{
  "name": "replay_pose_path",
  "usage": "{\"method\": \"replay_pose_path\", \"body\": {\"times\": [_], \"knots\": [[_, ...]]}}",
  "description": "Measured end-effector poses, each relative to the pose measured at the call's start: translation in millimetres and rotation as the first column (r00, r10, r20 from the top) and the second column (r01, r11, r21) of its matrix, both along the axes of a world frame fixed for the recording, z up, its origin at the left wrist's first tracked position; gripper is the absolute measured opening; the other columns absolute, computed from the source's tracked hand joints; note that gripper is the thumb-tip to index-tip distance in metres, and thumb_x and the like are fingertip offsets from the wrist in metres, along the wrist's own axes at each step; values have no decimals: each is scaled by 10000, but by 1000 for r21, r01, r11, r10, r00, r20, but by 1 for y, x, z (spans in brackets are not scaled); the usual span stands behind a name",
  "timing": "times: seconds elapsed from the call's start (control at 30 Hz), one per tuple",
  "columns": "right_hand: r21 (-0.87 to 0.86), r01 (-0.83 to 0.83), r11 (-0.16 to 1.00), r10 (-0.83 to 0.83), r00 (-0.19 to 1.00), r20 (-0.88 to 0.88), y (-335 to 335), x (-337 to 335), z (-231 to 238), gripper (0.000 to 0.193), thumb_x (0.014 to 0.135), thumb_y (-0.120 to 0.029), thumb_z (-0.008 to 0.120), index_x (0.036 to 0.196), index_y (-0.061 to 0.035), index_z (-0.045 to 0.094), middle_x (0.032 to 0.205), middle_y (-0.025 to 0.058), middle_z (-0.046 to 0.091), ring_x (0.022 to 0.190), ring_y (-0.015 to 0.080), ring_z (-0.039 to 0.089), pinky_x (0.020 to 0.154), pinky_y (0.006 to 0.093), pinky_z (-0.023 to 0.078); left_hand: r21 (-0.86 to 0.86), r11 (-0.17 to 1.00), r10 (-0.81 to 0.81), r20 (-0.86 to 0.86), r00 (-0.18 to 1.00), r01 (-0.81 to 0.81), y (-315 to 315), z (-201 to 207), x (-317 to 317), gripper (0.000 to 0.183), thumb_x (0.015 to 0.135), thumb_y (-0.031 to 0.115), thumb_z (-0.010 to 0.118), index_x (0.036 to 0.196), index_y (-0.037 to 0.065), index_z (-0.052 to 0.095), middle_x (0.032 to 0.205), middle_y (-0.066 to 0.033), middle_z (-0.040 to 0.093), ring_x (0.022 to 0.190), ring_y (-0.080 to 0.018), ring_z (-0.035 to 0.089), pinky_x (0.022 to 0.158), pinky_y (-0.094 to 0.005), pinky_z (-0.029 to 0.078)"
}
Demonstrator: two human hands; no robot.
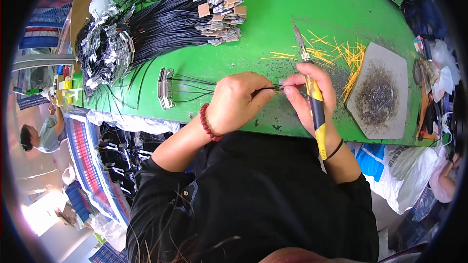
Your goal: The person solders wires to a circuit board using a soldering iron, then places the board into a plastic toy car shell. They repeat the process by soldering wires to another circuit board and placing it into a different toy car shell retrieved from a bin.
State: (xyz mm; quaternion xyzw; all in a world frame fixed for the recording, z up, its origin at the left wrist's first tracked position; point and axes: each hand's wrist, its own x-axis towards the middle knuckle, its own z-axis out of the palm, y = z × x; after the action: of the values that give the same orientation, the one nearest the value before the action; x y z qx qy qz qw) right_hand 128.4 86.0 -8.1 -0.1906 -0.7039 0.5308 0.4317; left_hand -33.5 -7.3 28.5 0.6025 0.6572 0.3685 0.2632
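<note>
My left hand [239, 100] pinches a small bundle of black wires [192, 87] between thumb and fingers. Those wires run left to a group of silvery metal pieces [165, 89] lying on the green table. In my right hand [321, 90] is a soldering iron [318, 112] with a yellow and black handle, its metal tip directed away from me. The thumb and fingertips of that same hand come together at the wire ends, just right of my left fingertips. Exactly what they pinch there is too small to make out.
A large bundle of black wires [165, 24] with metal ends [222, 14] covers the far left of the green table [287, 0]. Thin yellow strips [353, 61] lie beside a grey board [395, 63] strewn with dark crumbs. Another person [48, 139] is at the left.
</note>
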Motion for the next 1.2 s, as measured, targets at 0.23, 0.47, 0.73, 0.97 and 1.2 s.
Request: {"method": "replay_pose_path", "body": {"times": [0.23,0.47,0.73,0.97,1.2], "knots": [[-8,14,1000,-13,999,38,-6,2,-3,399,800,51,662,1173,-26,543,834,71,638,749,132,639,676,261,521,40,991,119,124,985,-125,2,2,7,83,795,86,652,836,16,667,742,-157,645,650,-314,636,576,-359,494],[105,30,994,-34,999,36,-7,-1,-6,408,797,67,657,1176,-26,535,846,78,648,760,141,641,700,271,519,-66,993,110,292,950,-94,4,-7,2,102,765,88,675,783,-9,650,666,-105,625,544,-184,575,520,-295,455],[67,61,996,-60,998,-21,-12,6,-14,405,795,87,653,1164,5,506,947,108,649,851,203,689,755,306,537,-164,968,240,392,888,-189,3,-7,8,71,727,24,680,754,-25,637,658,-79,623,566,-124,570,544,-256,470],[40,21,999,-21,1000,-1,-10,4,-15,404,798,96,641,1171,11,513,1063,130,602,866,218,688,731,299,555,-33,983,180,279,943,-179,0,-13,12,57,713,15,680,745,-5,638,668,-88,621,596,-177,610,552,-270,479],[-107,-85,991,102,982,162,14,18,-15,380,830,42,641,1185,-35,530,927,99,649,853,178,679,716,267,530,12,982,182,230,956,-189,-3,-14,10,64,720,41,716,737,4,667,684,-82,619,586,-166,578,529,-282,450]]}}
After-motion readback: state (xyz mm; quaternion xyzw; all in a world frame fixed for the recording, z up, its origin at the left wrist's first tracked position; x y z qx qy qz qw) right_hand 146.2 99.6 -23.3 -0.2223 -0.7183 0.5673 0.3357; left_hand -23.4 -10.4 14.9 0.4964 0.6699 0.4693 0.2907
